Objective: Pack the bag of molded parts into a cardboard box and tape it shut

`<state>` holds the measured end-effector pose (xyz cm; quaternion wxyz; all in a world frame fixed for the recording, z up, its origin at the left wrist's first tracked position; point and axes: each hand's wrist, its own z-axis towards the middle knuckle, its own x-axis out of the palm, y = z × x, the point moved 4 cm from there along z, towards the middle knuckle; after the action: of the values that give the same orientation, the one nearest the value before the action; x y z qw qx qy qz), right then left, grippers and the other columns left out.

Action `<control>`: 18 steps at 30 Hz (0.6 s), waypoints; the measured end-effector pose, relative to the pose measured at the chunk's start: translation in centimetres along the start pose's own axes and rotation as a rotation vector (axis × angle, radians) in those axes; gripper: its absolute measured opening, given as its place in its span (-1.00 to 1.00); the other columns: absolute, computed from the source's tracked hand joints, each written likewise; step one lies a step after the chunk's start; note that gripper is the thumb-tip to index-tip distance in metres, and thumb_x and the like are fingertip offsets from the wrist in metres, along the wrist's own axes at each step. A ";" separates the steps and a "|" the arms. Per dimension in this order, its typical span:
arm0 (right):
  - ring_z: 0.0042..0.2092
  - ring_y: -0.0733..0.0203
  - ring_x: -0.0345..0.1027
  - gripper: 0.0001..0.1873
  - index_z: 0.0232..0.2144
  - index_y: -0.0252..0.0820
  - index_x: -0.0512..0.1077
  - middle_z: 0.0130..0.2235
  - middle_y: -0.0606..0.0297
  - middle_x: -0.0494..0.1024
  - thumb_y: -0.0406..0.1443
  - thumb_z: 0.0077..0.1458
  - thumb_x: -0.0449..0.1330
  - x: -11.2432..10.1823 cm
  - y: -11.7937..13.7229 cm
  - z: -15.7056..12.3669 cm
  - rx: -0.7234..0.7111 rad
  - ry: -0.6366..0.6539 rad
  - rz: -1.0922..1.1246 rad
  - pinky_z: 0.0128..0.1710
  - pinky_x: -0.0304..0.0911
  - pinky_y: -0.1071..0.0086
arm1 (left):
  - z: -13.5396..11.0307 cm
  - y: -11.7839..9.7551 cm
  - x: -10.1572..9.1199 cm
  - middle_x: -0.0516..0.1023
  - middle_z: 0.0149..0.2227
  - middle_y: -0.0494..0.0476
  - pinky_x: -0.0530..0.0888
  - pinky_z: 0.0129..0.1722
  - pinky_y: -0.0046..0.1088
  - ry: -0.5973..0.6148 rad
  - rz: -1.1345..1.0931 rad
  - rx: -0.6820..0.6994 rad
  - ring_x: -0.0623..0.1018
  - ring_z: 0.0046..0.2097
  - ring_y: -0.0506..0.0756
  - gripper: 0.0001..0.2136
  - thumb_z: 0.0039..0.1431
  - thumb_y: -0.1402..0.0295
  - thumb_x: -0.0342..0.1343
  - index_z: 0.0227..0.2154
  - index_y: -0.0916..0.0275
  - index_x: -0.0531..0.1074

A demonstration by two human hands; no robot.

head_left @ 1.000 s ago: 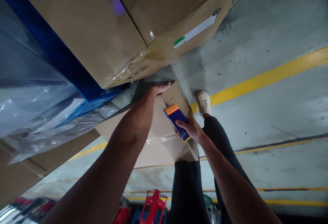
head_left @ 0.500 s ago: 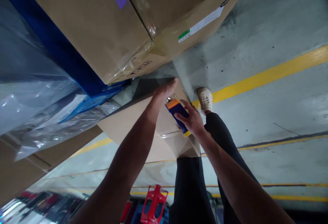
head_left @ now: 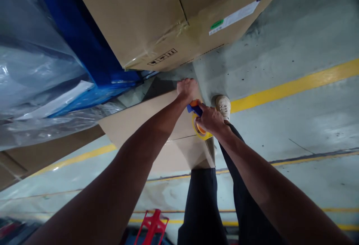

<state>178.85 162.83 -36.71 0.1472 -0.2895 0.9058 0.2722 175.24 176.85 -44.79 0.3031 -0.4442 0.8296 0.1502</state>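
A tan cardboard box point(head_left: 146, 112) lies low in front of my legs, with a seam running across its top. My right hand point(head_left: 211, 120) is closed around a tape dispenser point(head_left: 193, 107), blue and orange with a yellow roll, held against the box's right end. My left hand point(head_left: 187, 88) is at the box's far right corner, just beyond the dispenser's head. Its fingers are curled, and their tips are hidden, so what they grip cannot be seen.
A large taped carton point(head_left: 157, 21) stands close ahead, beside a blue pallet-like base point(head_left: 92, 62) and clear plastic wrap point(head_left: 33, 62) at left. My shoe point(head_left: 223, 105) is on the grey floor by a yellow line point(head_left: 280, 90). A red plastic stand point(head_left: 153, 226) is behind.
My left hand has gone from stretched out to curled at the box's far corner. My right hand has turned the tape dispenser, so its yellow roll now shows, and shifted it slightly away.
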 end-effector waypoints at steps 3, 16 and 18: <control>-0.16 -0.04 0.43 -0.17 0.34 -0.08 -0.14 -0.10 -0.02 0.46 -0.24 0.07 0.09 1.6 -0.2 -1.8 -0.012 -0.023 -0.064 -0.20 0.32 0.19 | -0.4 -0.6 0.0 0.47 -0.01 0.40 0.10 0.17 -0.06 -0.187 0.087 0.064 0.33 0.09 0.30 -0.62 0.29 0.38 -0.24 -0.07 0.38 0.46; -0.03 -0.08 0.38 -0.30 0.29 -0.23 -0.02 -0.08 -0.08 0.47 -0.32 0.12 0.07 7.6 -3.4 -8.1 -0.037 -0.067 -0.133 -0.16 0.35 0.18 | -3.9 -2.3 3.3 0.40 0.08 0.47 -0.23 0.25 0.12 -0.410 0.420 0.203 0.17 0.24 0.32 -0.56 0.23 0.16 -0.10 -0.02 0.39 0.45; -0.07 -0.08 0.40 -0.26 0.30 -0.25 -0.04 -0.08 -0.13 0.45 -0.27 0.12 0.10 9.4 -4.9 -9.8 -0.020 -0.060 -0.143 -0.20 0.36 0.18 | -3.5 -2.5 3.2 0.41 0.07 0.43 -0.21 0.24 0.13 -0.406 0.438 0.189 0.19 0.23 0.31 -0.60 0.24 0.22 -0.10 -0.02 0.33 0.45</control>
<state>173.32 149.58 -34.79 0.1905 -0.3464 0.8753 0.2785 174.66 171.64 -44.08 0.4629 -0.1857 0.8384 0.2197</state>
